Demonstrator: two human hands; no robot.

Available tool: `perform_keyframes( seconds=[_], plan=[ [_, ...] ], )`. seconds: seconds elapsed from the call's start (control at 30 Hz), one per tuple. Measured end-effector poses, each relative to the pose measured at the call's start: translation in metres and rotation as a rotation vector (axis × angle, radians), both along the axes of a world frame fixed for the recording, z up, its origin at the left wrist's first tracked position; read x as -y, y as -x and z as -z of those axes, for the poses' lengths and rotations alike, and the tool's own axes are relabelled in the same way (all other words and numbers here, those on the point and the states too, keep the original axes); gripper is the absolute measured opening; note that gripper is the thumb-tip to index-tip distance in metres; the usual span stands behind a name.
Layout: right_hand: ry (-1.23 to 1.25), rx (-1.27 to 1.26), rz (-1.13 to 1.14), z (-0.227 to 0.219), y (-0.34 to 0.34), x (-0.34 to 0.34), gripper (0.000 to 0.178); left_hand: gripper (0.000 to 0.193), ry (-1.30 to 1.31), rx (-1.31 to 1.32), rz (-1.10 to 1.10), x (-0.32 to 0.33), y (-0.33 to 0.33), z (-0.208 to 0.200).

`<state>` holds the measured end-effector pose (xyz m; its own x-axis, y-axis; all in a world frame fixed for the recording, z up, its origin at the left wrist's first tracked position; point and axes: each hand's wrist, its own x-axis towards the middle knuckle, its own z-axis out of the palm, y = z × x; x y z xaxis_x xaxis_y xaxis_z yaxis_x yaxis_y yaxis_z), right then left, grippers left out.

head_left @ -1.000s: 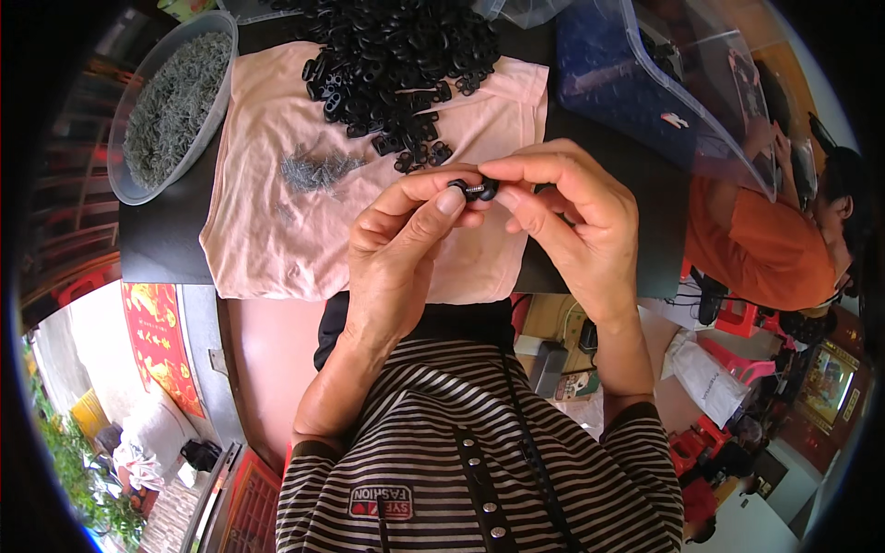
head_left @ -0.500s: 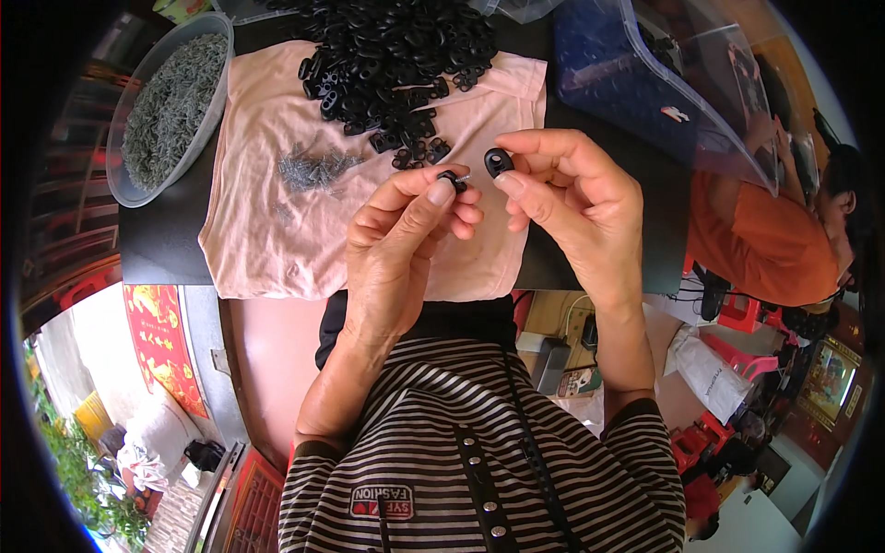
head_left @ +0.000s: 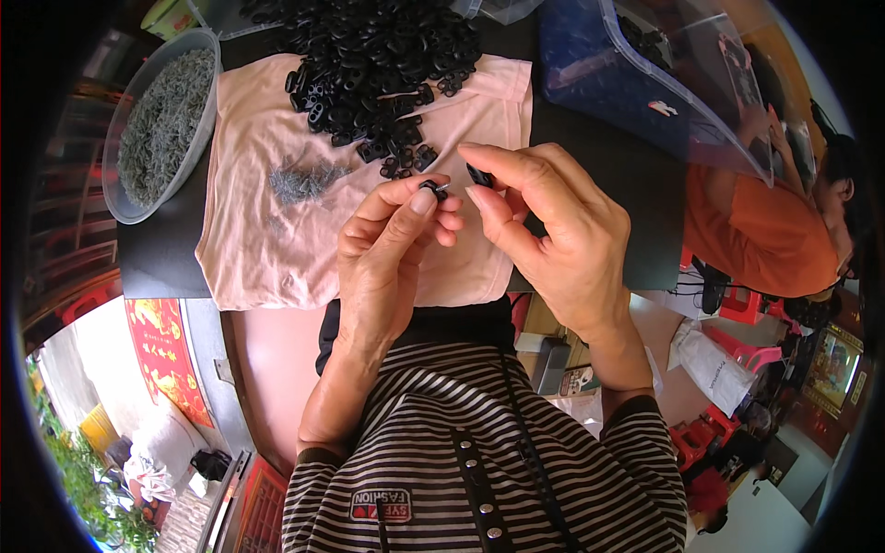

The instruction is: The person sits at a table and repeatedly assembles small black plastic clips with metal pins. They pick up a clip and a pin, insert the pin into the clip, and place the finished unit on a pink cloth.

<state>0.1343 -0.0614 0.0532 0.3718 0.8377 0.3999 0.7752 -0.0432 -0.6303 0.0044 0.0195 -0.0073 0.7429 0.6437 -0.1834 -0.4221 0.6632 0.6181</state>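
My left hand (head_left: 383,244) pinches a small black plastic cord-lock part (head_left: 430,188) between thumb and forefinger. From its right side sticks a tiny metal spring (head_left: 443,186). Just to the right, my right hand (head_left: 558,221) holds another black cord-lock part (head_left: 478,175), seen nearly edge-on among the fingers; how the fingertips meet it is partly hidden. The two parts are a short gap apart. Beyond my hands, a heap of black cord-lock parts (head_left: 378,69) lies on a pink cloth (head_left: 253,249). A small pile of loose springs (head_left: 304,182) rests on the cloth's left half.
A clear round tub (head_left: 118,198) full of springs stands at the left on the black table (head_left: 157,263). At the far right is a clear plastic bin (head_left: 590,88) with a bluish side. Another person in an orange top (head_left: 770,235) sits beyond it.
My right hand has turned, so its black part now shows edge-on instead of its holed face. It has come slightly left and lower. The view has shifted a little.
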Motion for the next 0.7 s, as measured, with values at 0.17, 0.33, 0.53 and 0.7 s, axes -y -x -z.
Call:
perform_keyframes(
  seconds=[0.17,0.33,0.53,0.7],
  plan=[
    [-0.008,-0.334,0.001,0.002,-0.001,0.003,0.024,0.019,-0.013,-0.025,-0.019,0.002,0.0,-0.002],
    [0.037,-0.785,-0.006,0.001,-0.006,0.007,0.015,0.018,-0.024,-0.057,-0.024,0.002,0.001,-0.001],
    [0.069,-0.843,-0.07,0.007,-0.01,0.006,0.02,0.013,-0.013,-0.072,-0.008,0.004,0.001,-0.004],
    [0.011,-1.005,-0.049,0.011,-0.014,0.0,0.016,0.012,-0.048,-0.105,-0.022,0.002,-0.003,-0.007]
  ],
)
